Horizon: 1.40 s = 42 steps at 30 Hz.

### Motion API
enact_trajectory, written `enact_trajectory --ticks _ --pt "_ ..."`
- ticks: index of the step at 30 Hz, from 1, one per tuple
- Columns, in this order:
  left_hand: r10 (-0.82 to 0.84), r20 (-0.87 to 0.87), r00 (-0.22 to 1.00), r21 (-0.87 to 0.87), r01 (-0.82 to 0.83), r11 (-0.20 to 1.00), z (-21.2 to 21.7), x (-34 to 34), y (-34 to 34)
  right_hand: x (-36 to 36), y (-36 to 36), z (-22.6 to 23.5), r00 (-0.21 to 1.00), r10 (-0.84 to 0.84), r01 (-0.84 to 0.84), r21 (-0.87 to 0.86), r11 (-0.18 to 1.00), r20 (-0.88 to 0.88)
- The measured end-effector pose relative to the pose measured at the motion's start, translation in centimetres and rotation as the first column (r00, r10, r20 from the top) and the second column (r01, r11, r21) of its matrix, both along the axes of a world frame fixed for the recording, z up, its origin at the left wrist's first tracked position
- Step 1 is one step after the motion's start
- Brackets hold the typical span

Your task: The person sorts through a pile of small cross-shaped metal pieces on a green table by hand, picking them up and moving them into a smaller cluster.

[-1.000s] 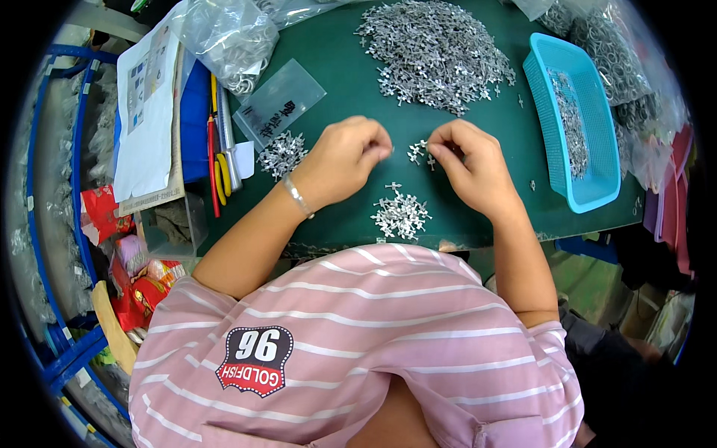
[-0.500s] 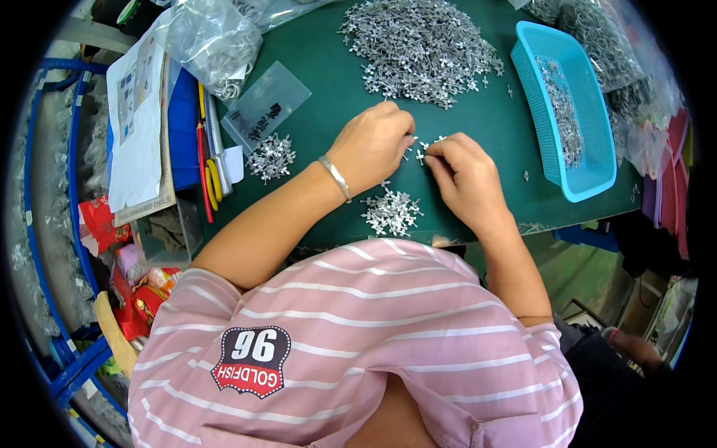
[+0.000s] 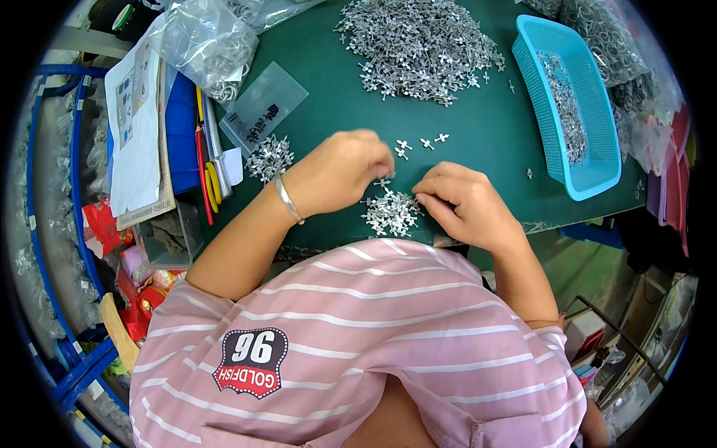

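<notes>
A small pile of silver, cross-shaped metal pieces (image 3: 391,214) lies on the green table close in front of me. Just above its left side is my left hand (image 3: 340,172), its fingers curled and slightly blurred; whether a piece is between them I cannot make out. My right hand (image 3: 467,203) rests at the pile's right edge, thumb and fingers pinched together, the tips hiding whatever they hold. Beyond both hands, several loose cross pieces (image 3: 426,143) lie apart on the tabletop. Another small pile of crosses (image 3: 269,158) sits left of my left wrist.
A large heap of the same pieces (image 3: 420,46) covers the far middle. At right stands a blue basket (image 3: 529,104) partly filled with pieces, beside bags of metal rings (image 3: 601,41). Leftward are a clear plastic bag (image 3: 267,104), pliers and pens (image 3: 212,183), and papers (image 3: 134,127).
Both hands have drawn back toward me from the loose pieces to the near pile, the left also moving leftward. Several separate crosses now show uncovered on the table.
</notes>
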State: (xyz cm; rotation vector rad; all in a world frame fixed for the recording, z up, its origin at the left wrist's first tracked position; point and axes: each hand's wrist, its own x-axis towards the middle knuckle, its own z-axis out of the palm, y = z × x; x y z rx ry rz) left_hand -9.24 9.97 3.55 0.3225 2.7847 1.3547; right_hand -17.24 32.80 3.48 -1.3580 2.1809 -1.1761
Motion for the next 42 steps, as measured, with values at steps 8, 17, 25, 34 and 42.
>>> enact_trajectory --ticks 8,17,25,34,42 --pt "0.152 -0.26 0.954 -0.055 -0.172 0.984 -2.1 -2.3 2.0 -1.2 -2.0 -1.8 0.892 -0.25 0.263 -0.018 0.965 -0.377" --pt "0.093 -0.293 0.952 -0.172 -0.148 0.974 -3.7 -3.0 2.4 0.7 0.3 -0.1 0.999 0.02 -0.019 -0.023 1.0 0.032" --pt "0.269 -0.106 0.957 0.055 -0.265 0.963 -1.3 -2.5 1.5 -3.2 -1.0 -1.8 0.883 -0.238 0.238 -0.053 0.97 -0.405" --pt "-0.026 0.07 0.997 -0.017 0.027 0.999 0.1 2.0 -0.5 -0.3 -1.0 -0.4 0.996 0.05 -0.052 -0.025 0.998 -0.068" --pt "0.097 -0.019 0.995 -0.032 -0.097 0.995 -0.6 1.1 0.9 -0.5 -3.4 -1.4 0.977 -0.073 0.067 -0.036 0.997 -0.201"
